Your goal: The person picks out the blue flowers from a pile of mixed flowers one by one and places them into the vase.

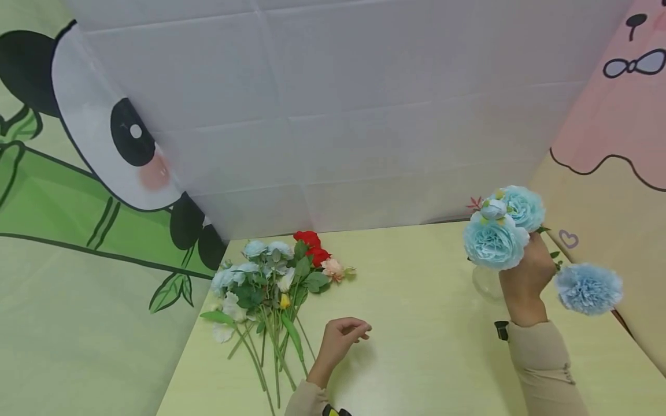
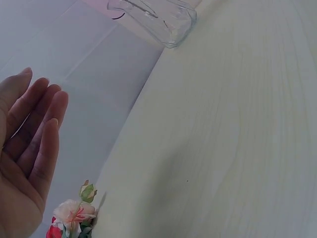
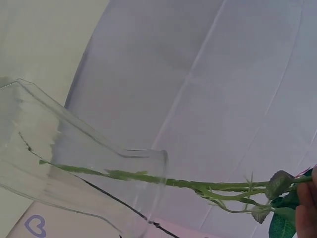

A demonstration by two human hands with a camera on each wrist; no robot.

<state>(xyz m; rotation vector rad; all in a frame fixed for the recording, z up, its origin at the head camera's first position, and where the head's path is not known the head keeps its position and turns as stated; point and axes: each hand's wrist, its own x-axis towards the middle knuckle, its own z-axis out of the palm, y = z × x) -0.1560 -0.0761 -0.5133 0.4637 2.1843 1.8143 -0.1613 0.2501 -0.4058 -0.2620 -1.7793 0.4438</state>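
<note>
Blue flower stem (image 1: 502, 234), gripped by the right hand (image 1: 526, 277), is entering the glass vase (image 3: 74, 188) near the table's (image 1: 426, 323) right edge; left hand (image 1: 340, 338) is idling loosely open; lowering straight seems next.

Desk: pale yellow-green wood-grain desk (image 1: 426, 323) filling the lower middle and lower right of the head view.
Flower bunch: loose artificial flowers (image 1: 270, 283) lying flat at lower centre-left, with pale blue, white, red and peach heads and green stems pointing toward the bottom edge.
Glass vase: clear glass vase (image 1: 486, 283) standing at centre right, near the desk's far edge.
</note>
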